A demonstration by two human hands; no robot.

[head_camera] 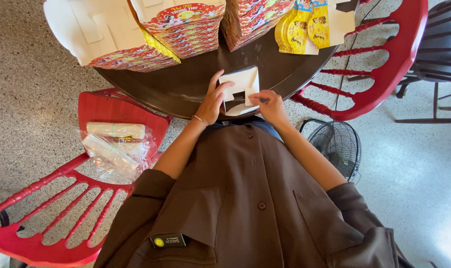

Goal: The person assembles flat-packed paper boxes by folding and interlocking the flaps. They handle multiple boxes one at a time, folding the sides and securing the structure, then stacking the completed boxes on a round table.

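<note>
A small white cardboard box (239, 88), partly folded, rests at the near edge of a dark round table (195, 82). My left hand (213, 101) grips its left side with the fingers curled over the top. My right hand (269, 104) pinches a flap on its right side. Both forearms reach out from brown sleeves.
Stacks of flat red printed boxes (183, 27) and yellow printed boxes (300, 25) fill the far half of the table. A red chair (116, 111) at the left holds clear plastic bags. Another red chair (384, 64) stands at the right, with a floor fan (337, 144) below.
</note>
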